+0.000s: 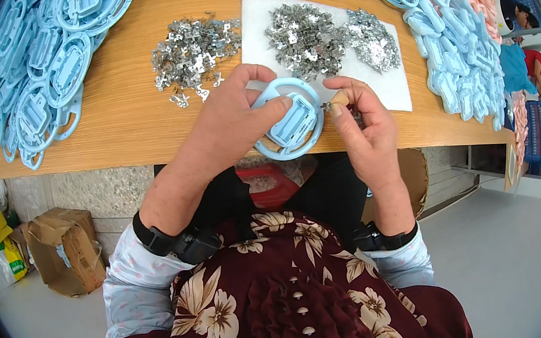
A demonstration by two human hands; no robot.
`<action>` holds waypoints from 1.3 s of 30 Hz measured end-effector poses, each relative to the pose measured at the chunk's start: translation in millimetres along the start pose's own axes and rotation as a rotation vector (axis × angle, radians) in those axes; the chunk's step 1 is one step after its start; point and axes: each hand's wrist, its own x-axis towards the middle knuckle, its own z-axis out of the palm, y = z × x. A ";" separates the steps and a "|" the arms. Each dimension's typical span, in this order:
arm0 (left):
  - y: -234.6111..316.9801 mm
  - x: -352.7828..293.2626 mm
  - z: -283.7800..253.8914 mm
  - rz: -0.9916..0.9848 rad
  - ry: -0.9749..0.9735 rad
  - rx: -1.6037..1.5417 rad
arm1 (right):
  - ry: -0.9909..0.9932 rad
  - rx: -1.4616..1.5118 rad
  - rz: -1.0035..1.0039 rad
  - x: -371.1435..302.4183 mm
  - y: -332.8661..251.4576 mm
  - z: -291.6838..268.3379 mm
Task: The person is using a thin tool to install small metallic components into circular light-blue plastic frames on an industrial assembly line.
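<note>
Grip of left hand (235, 110) pinches a blue rounded frame (294, 123); right hand (370, 125) pinches a small metal piece (325, 106).

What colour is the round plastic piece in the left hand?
The round piece is light blue, clearest in the head view.

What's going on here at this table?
A person's left hand holds a round light-blue plastic part at the near edge of the wooden table. The right hand, beside the part's right side, pinches what looks like a small metal piece. Beyond lie metal heaps, one on bare wood, two on a white sheet.
</note>
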 end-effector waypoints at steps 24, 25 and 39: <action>-7.5 4.2 2.7 0.049 0.016 0.071 | 0.152 -0.621 -0.333 -0.5 2.6 29.5; -5.3 4.1 3.7 0.043 0.018 0.079 | 0.162 -0.702 -0.375 -1.6 -0.5 29.6; 1.7 -4.6 -0.4 0.014 -0.068 -0.155 | -0.077 0.302 0.413 -12.2 -10.0 7.5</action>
